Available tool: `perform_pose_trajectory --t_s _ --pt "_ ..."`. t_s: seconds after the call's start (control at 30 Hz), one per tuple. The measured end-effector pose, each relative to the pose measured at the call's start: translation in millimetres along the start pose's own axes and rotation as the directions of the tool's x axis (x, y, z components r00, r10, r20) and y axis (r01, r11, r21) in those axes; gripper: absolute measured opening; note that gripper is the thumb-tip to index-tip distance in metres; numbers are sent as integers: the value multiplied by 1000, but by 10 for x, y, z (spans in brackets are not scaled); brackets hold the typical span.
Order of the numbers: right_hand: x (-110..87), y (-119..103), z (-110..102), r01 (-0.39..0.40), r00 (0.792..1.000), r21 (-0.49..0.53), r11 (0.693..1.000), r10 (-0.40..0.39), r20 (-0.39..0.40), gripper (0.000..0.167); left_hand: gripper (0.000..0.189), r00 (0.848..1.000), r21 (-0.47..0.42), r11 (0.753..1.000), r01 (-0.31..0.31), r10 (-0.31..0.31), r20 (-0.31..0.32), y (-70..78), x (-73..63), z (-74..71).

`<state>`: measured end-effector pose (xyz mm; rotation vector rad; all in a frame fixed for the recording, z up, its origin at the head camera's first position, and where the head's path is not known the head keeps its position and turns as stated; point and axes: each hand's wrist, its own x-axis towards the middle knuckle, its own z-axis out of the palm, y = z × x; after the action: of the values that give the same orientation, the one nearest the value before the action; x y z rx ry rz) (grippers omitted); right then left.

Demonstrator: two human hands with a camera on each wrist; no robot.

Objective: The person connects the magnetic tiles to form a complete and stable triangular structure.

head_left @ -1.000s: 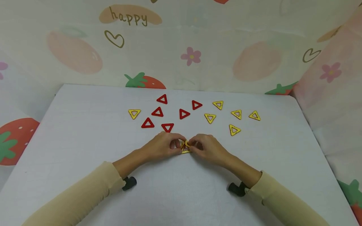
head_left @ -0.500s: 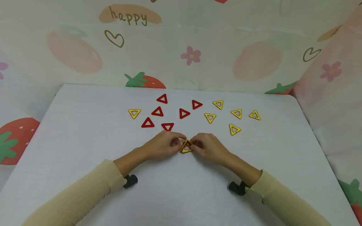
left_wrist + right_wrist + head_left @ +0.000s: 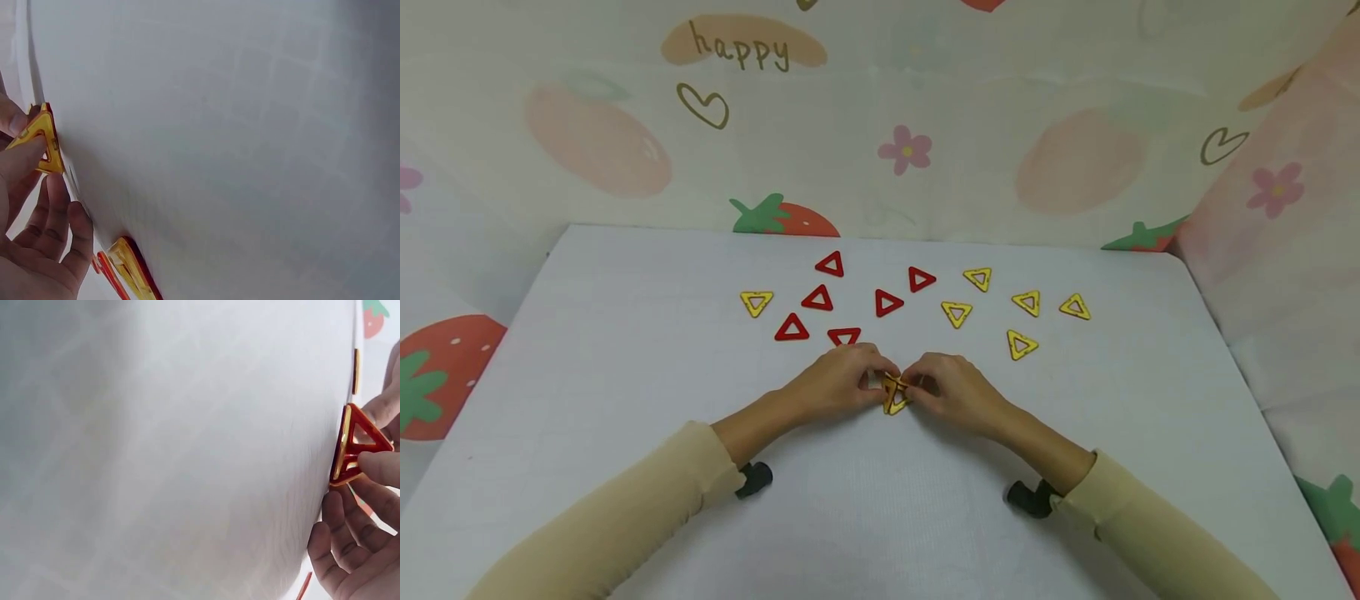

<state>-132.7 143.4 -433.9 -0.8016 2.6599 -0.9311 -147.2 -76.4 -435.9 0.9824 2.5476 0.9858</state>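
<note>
At the table's middle, several triangular frame tiles point(image 3: 895, 404), yellow on one side and red on the other, lean together in a small joined shape. My left hand point(image 3: 838, 382) pinches its left side between thumb and fingers. From the right, my right hand point(image 3: 953, 390) pinches the same cluster near its top. The left wrist view has the thumb pressed on a yellow tile point(image 3: 56, 159), other fingers curving below. In the right wrist view a tilted red-faced tile point(image 3: 378, 439) meets another along an edge, thumb against it. Fingers partly hide the cluster.
Behind the hands lie several red triangle tiles point(image 3: 817, 297), one point(image 3: 845, 336) partly covered by the left hand. Several yellow tiles point(image 3: 957, 313) lie to the back right, and a lone yellow one point(image 3: 756, 302) at the left. A printed cloth point(image 3: 970, 100) hangs behind the white table point(image 3: 625, 333).
My left hand has shifted slightly right, and its fingers are now closer to the right hand's. The tile cluster has turned and tilted between the hands. The loose tiles have stayed put.
</note>
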Motion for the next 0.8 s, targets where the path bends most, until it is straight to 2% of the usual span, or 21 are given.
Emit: perform_pose_trajectory --t_s 0.43,0.63,0.8 --pt "-16 50 -54 19 1000 4 1000 -19 8 18 23 1000 49 999 -12 11 12 6 26 -7" --pt "-61 182 -244 -7 999 2 1000 8 -35 24 19 1000 70 997 10 -11 16 11 13 -25" --pt "-128 377 -426 -73 994 -23 997 71 -78 29 19 999 52 998 38 -38 11 31 -14 -46"
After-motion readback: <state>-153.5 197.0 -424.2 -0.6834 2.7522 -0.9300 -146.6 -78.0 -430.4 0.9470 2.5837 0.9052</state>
